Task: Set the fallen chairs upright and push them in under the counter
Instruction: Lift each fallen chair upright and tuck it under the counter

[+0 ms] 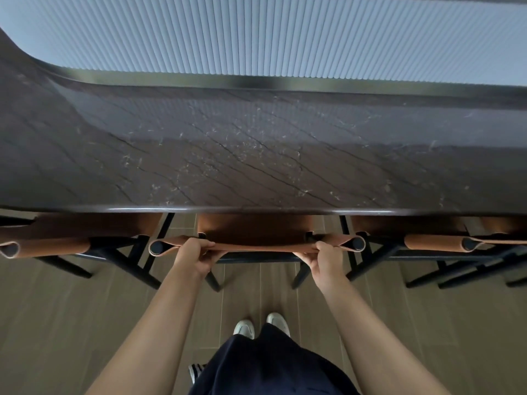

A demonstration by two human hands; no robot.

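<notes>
Three chairs [256, 229] under counter [256, 152]

Both bare arms reach forward, side by side. The left hand [194, 256] and right hand [323, 259] each grip the chair back [265, 247], fingers curled over its top edge, well apart.

A pale ribbed panel [285, 32] is filling the top of the frame, its grooves running top to bottom. A dark glossy strip [256, 82] is lying just below it, across most of the width. Brown floor tiles [57, 323] are spreading over the lower half. Two white shoes [244, 328] are standing at lower centre, partly covered by a navy garment [265, 366].
</notes>
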